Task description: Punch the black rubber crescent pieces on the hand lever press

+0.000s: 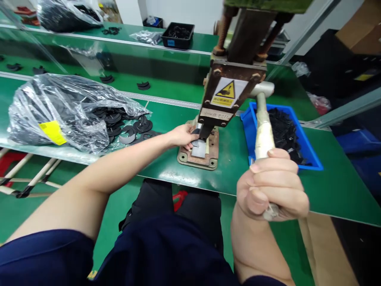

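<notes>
An arbor press (232, 93) with a hand warning label stands in front of me on the green bench. My right hand (272, 184) is wrapped round its lever (264, 135), which has a pale, worn covering. At the foot of the press, my left hand (185, 136) pinches a small dark curved piece (195, 142) under the ram (206, 131). That piece lies over a light metal plate (198, 152) on the rusty press base (196, 162). The fingers hide part of it. Several black curved pieces (127, 135) spill from a clear plastic bag (59, 107) left of my forearm.
A blue bin (312, 157) full of black parts stands right of the press, behind my right hand. A divider and raised green shelf run behind, with a black tray (178, 36) and another filled bag (67, 16). Several curved pieces (143, 85) lie on the far strip.
</notes>
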`<action>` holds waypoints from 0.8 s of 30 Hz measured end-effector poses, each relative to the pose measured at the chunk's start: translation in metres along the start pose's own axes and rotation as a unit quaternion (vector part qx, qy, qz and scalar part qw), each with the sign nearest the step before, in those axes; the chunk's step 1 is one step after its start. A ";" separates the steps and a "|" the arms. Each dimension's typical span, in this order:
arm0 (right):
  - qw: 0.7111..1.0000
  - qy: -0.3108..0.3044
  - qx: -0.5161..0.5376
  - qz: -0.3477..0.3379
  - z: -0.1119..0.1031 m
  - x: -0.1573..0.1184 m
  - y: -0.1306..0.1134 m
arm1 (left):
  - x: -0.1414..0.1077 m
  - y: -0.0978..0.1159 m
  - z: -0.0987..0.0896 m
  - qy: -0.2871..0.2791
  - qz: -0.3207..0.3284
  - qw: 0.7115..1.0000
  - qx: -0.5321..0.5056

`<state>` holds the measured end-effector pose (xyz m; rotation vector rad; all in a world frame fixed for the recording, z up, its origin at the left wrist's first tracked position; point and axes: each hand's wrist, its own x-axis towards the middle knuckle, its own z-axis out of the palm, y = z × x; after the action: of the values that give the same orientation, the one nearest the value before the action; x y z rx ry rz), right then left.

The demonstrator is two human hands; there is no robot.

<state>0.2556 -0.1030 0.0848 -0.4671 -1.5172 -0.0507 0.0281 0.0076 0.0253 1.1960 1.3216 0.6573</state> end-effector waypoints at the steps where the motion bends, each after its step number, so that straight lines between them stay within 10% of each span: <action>1: 1.000 -0.002 -0.003 -0.003 -0.001 0.000 0.002 | -0.009 -0.004 0.003 0.013 0.030 0.999 -0.004; 5: 0.999 0.032 0.015 -0.031 0.004 -0.001 0.014 | -0.050 -0.031 0.000 0.005 0.178 0.984 0.028; 8: 0.993 0.093 0.041 -0.057 0.012 -0.002 0.021 | -0.072 -0.051 -0.039 0.081 0.234 0.955 0.164; 12: 0.994 0.089 0.035 -0.050 0.013 -0.003 0.021 | -0.091 -0.066 -0.128 0.247 0.164 0.870 0.394; 16: 0.997 0.066 0.020 -0.029 0.010 -0.002 0.018 | -0.110 -0.076 -0.200 0.208 0.033 0.806 0.553; 24: 0.993 0.100 0.038 -0.055 0.015 -0.002 0.024 | -0.115 -0.095 -0.227 0.173 -0.014 0.779 0.602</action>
<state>0.2484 -0.0765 0.0762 -0.3071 -1.3419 -0.1220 -0.2336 -0.0638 0.0180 2.1086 2.1849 -0.1261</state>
